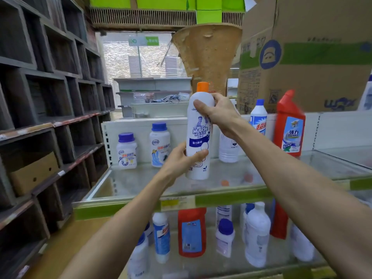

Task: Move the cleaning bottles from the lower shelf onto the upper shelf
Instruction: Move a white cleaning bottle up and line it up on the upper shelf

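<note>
Dark wooden cubby rack (50,109) fills your left side; one brown carton (34,174) sits in a lower cubby. Large cardboard box (306,57) sits top right, above the shelving.

Upper shelf (201,198) is glass with a green front strip and a yellow price tag. Lower shelf (221,264) sits below it, seen through the glass.

On the upper shelf, back row, left to right: two short white jars with blue caps (126,151) (159,144), a clear ribbed bottle (228,150) partly behind your right wrist, a white bottle with a blue cap (259,116), and a red angled-neck toilet cleaner (289,123).

Lower shelf holds a cluster: a red bottle with a blue label (192,232), a white-and-blue bottle (161,236), a blue-capped jar (225,236), a plain white bottle (257,234), plus others blurred at the edges.

White Mr Muscle bottle (199,133) with an orange cap is upright, held in the air above the front of the upper shelf. Can't tell if its base touches the glass; it looks clear of it.

Your right hand (218,114) grasps the bottle's shoulder just under the cap, thumb across the front. Your left hand (184,159) grasps the lower body, thumb on the label. Both hands are closed on it.
</note>
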